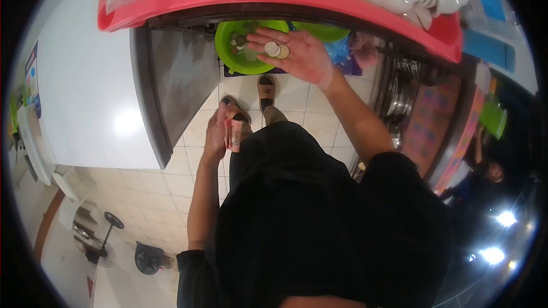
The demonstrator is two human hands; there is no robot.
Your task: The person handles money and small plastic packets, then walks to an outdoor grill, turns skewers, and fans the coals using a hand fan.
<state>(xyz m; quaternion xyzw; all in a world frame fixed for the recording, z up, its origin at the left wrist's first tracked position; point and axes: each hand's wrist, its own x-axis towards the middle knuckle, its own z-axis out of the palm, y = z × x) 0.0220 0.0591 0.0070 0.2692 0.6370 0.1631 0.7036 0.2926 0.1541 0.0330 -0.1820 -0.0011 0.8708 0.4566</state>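
— What was seen?

— At top centre, a green basin was overlapped by the right hand, spread palm up; well apart, left of centre, the left hand was clamped on reddish banknotes.

— Good handling?

— The palm was best kept level. The banknotes were pointed up-frame lengthwise; coins were laid flat on the palm, round, without long axis.

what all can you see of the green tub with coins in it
The green tub is round, bright lime and open-topped, its wall looking like plastic. Coins and something pale lie inside. The dark counter edge borders its far side in view; the right hand overlaps its right side, but whether they touch is unclear.
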